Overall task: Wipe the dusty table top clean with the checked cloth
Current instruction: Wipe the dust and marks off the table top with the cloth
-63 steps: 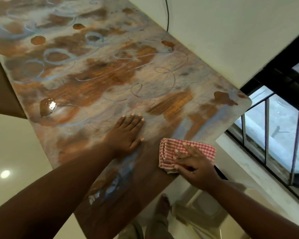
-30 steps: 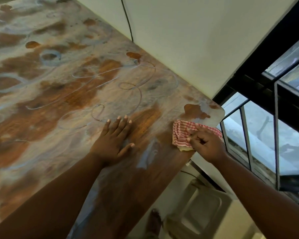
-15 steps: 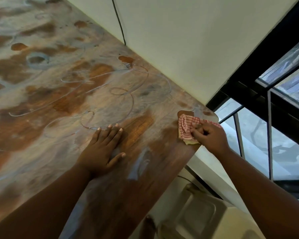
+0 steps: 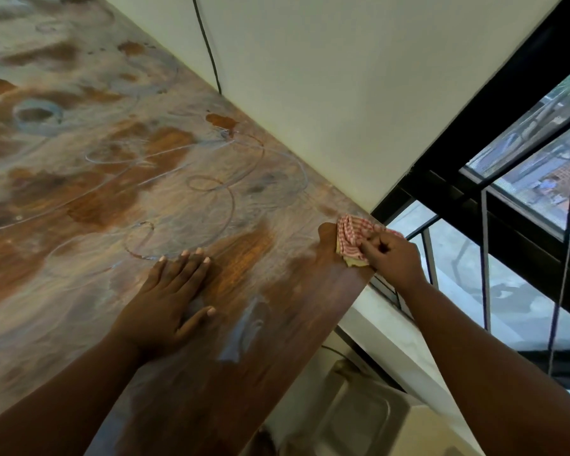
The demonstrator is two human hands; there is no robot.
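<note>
The wooden table top [image 4: 119,179] is coated in pale dust with swirls and bare brown patches. A darker wiped strip runs along its near right edge. My right hand [image 4: 394,258] grips the bunched red-and-white checked cloth [image 4: 351,236] at the table's far right corner, next to the wall. My left hand [image 4: 170,304] rests flat on the table, fingers straight and together, well to the left of the cloth.
A cream wall [image 4: 326,93] runs along the table's far side, with a black cable [image 4: 208,47] hanging down it. A black-framed window with bars [image 4: 484,245] stands right of the corner. A pale plastic chair [image 4: 359,419] sits below the table's edge.
My right hand has slid the cloth along the right edge to the far corner by the wall. The cloth is more bunched. My left hand has stayed flat on the table.
</note>
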